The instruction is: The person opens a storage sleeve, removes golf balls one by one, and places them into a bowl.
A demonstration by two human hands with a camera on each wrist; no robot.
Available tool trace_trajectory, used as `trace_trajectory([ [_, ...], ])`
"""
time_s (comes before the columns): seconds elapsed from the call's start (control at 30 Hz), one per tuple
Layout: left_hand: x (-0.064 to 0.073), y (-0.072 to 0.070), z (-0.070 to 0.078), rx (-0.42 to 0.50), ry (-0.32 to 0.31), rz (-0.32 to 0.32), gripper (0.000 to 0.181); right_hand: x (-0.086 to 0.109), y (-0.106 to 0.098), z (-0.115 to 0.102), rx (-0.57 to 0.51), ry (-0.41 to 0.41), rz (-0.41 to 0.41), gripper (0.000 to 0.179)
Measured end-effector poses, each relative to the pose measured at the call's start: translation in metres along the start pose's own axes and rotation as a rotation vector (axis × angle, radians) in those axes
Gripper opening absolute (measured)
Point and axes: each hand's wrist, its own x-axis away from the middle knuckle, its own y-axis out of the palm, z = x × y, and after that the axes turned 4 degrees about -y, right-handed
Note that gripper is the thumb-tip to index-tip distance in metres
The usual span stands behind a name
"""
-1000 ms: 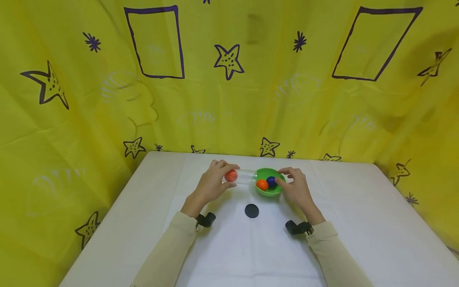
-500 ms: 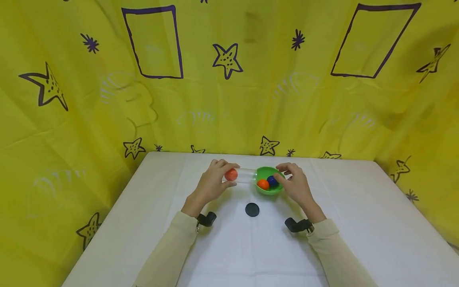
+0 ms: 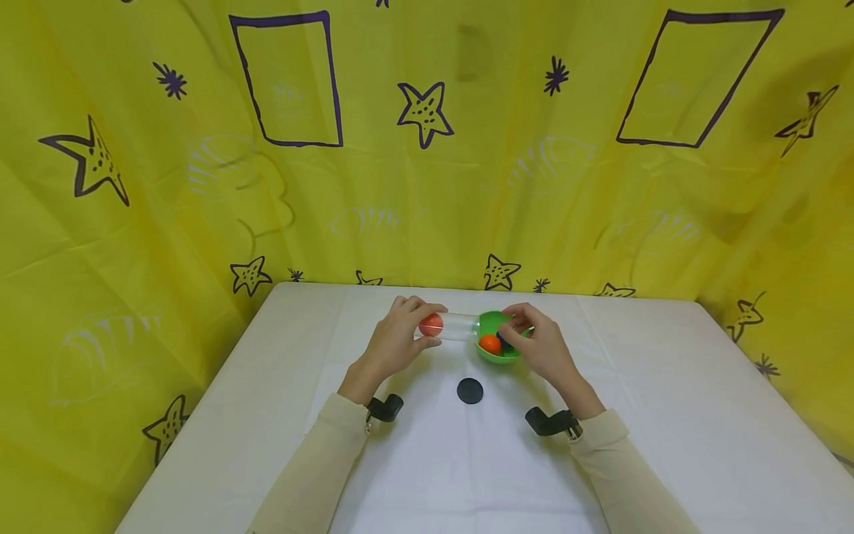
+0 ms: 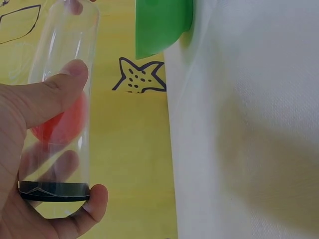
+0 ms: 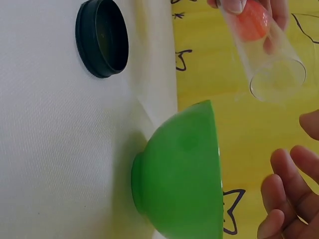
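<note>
My left hand (image 3: 396, 341) grips a clear plastic tube (image 4: 65, 35) tilted above the table, its mouth towards the bowl. Inside the tube sits a red ball (image 4: 65, 122); a black cap (image 4: 55, 190) closes the end by my little finger. The tube's other end (image 5: 277, 78) is uncapped. On the table stands a green bowl (image 5: 182, 174), holding an orange ball (image 3: 490, 344) and a dark blue ball (image 3: 502, 340). My right hand (image 3: 547, 345) hovers over the bowl with loosely bent fingers, partly covering the blue ball. Nothing shows between these fingers in the right wrist view.
A loose black lid (image 3: 470, 391) lies on the white-covered table (image 3: 427, 460), nearer to me than the bowl. Behind the table hangs a yellow curtain (image 3: 373, 178) with drawn stars. Both wrists carry black camera mounts.
My right hand has moved left from the bowl's right rim to over the bowl, covering more of the blue ball. The left hand and tube have stayed nearly still.
</note>
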Motion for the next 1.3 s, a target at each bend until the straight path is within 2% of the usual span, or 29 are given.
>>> trace_trajectory([
  [0.23,0.000,0.000,0.002,-0.006,0.000,-0.001,0.052,0.001,0.004,-0.003,-0.012,-0.023,-0.123,0.032],
  [0.4,0.000,-0.001,0.002,-0.011,0.003,-0.007,0.052,0.001,0.007,-0.005,-0.030,-0.060,-0.171,0.032],
  [0.8,0.000,-0.002,0.004,-0.028,0.019,-0.002,0.051,0.003,0.014,-0.007,-0.103,-0.101,-0.209,0.041],
  [1.3,0.001,-0.004,0.006,-0.023,0.014,0.000,0.051,0.002,0.016,-0.004,-0.096,-0.112,-0.207,0.042],
])
